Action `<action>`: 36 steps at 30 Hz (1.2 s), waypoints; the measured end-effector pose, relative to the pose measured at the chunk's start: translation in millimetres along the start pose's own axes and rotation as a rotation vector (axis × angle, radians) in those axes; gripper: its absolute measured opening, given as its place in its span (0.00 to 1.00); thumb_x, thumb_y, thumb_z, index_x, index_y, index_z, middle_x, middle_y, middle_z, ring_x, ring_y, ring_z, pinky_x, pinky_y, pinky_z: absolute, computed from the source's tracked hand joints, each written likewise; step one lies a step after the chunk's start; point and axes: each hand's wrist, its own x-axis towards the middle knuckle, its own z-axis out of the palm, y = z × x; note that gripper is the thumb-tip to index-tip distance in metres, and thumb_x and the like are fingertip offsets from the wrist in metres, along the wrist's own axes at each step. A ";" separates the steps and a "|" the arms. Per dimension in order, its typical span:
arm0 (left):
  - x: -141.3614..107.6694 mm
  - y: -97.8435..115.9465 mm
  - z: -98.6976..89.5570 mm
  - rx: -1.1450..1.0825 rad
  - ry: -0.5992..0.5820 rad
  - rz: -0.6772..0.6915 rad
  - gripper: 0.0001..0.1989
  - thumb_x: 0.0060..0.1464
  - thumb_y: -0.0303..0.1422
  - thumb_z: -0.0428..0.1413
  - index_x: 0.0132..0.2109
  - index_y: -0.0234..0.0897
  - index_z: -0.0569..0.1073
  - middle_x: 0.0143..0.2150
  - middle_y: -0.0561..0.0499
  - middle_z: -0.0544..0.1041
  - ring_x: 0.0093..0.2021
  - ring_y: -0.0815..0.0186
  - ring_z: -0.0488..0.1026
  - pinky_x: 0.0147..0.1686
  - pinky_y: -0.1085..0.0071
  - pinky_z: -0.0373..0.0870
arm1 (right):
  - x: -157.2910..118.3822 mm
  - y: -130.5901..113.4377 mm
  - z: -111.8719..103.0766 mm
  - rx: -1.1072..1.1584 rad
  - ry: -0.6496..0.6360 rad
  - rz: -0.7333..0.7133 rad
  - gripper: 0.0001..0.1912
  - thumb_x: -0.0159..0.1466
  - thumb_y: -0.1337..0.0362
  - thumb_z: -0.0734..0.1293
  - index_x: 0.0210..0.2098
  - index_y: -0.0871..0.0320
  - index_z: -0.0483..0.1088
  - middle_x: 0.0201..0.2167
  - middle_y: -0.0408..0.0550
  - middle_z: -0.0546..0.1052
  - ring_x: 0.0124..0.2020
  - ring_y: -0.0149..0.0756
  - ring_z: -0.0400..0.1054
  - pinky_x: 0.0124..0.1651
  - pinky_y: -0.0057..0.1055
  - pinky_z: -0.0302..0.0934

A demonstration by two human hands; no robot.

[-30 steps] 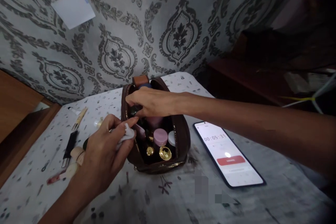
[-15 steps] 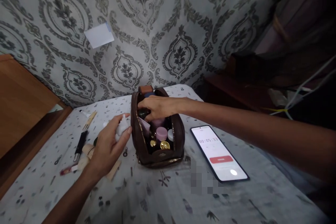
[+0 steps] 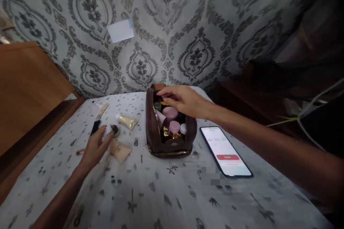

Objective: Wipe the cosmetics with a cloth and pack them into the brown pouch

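My left hand is low over the cloth at the left, its thumb and fingers closed on a small white bottle, mostly covered by the fingers. A dark green round jar is just beyond it, and a beige pouch lies beside the hand. My right hand is over the back of an open brown toiletry bag, fingers stretched and apart, with nothing seen in them. Inside the bag stand a large pink-lidded jar, a smaller pink-lidded jar, a white lid and gold caps.
A gold tube lies left of the bag. Further left are a brush and a black item. A phone showing a timer lies to the right. A wooden panel borders the left side; patterned wallpaper stands behind.
My left hand has moved away from the bag, leftward to the loose items, with the white bottle. My right hand has risen out of the bag's inside. The view has shifted left.
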 end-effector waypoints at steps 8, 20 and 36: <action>-13.7 -54.8 -23.3 -0.103 0.261 -0.204 0.22 0.65 0.45 0.40 0.54 0.35 0.66 0.38 0.50 0.73 0.37 0.63 0.70 0.35 0.70 0.68 | -65.7 -76.1 78.9 0.271 -0.134 -0.065 0.11 0.69 0.65 0.61 0.43 0.58 0.74 0.38 0.49 0.80 0.38 0.36 0.74 0.40 0.32 0.69; -62.0 -47.8 20.7 0.120 0.011 0.629 0.14 0.67 0.31 0.43 0.53 0.36 0.69 0.46 0.43 0.74 0.47 0.60 0.72 0.46 0.64 0.73 | -49.7 -95.8 251.0 -0.237 -0.231 0.308 0.23 0.65 0.69 0.61 0.58 0.69 0.65 0.49 0.62 0.72 0.50 0.52 0.63 0.54 0.48 0.61; -57.0 -62.9 26.4 0.037 -0.099 0.601 0.11 0.63 0.30 0.50 0.51 0.33 0.68 0.48 0.42 0.72 0.49 0.56 0.69 0.46 0.59 0.75 | -69.7 -55.1 277.2 -0.150 0.046 0.099 0.26 0.57 0.69 0.65 0.56 0.60 0.68 0.42 0.55 0.75 0.43 0.48 0.68 0.48 0.49 0.67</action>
